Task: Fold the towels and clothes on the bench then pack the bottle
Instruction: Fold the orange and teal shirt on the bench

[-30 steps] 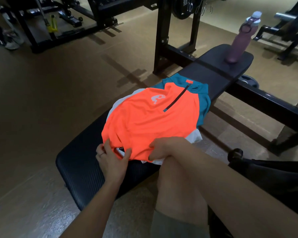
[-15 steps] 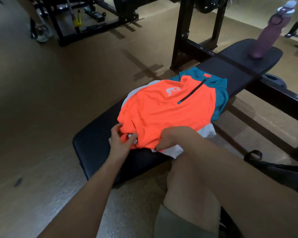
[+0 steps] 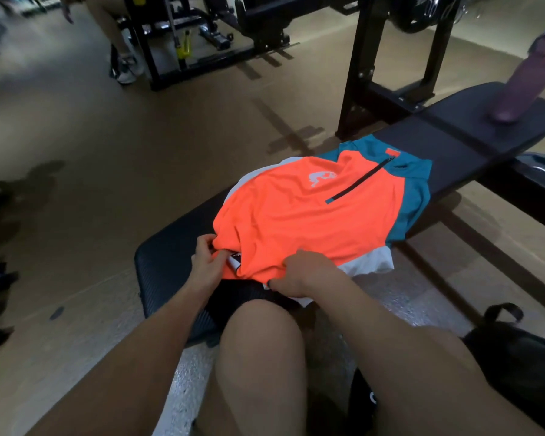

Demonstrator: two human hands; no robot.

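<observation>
Black bench (image 3: 170, 259), orange shirt (image 3: 296, 221) gripped by both hands, bottle (image 3: 523, 80) upright

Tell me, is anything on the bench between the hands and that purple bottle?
Yes. The orange shirt, which both hands grip at its near hem, lies across the bench between them and the bottle. Beyond it, only bare padding shows.

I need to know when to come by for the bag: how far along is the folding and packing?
Done: nothing visibly. In hand: both the left hand and right hand grip the near hem of the orange shirt, lying over white cloth. Left: folding, and the bottle stands unpacked on the bench.
</observation>
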